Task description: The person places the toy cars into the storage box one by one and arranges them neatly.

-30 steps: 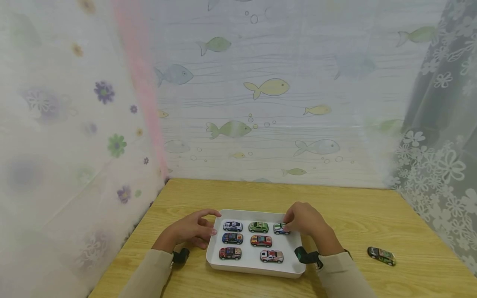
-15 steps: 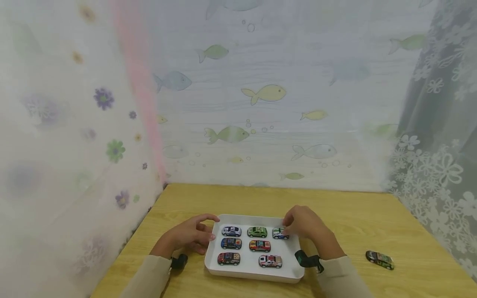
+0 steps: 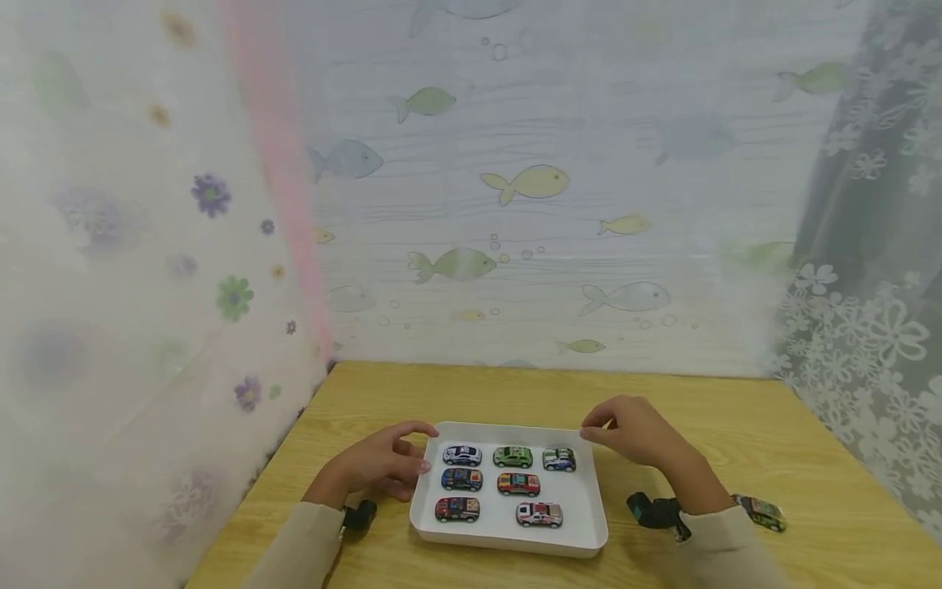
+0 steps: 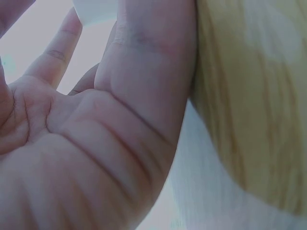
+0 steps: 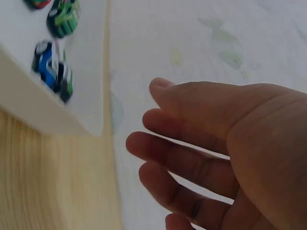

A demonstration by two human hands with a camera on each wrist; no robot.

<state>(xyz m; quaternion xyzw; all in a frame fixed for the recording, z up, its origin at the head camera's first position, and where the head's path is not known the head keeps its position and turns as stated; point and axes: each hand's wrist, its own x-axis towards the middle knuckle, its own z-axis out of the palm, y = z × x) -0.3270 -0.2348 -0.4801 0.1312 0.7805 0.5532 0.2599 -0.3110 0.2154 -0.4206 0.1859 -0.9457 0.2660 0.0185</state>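
A white tray [image 3: 508,538] holds several toy cars. At its back right corner sits a white, blue and green toy car [image 3: 559,460], also visible in the right wrist view [image 5: 47,67]. Left of it is a green toy car [image 3: 513,456], then a white and dark blue one [image 3: 462,456]. Blue [image 3: 462,479] and red-yellow [image 3: 518,484] cars form the middle row; dark red [image 3: 458,510] and white-red [image 3: 540,514] cars stand in front. My left hand [image 3: 379,462] touches the tray's left rim with spread fingers. Beside the back right corner hovers my right hand [image 3: 639,429], loosely bent and holding nothing.
Another toy car, dark with green [image 3: 767,514], lies on the wooden table [image 3: 662,388] right of the tray, partly hidden by my right forearm. A fish-patterned curtain [image 3: 530,270] hangs behind the table, with a flowered one [image 3: 147,286] at left.
My right hand has let go of the white, blue and green car and moved right, out of the tray. The left hand stays at the left rim.
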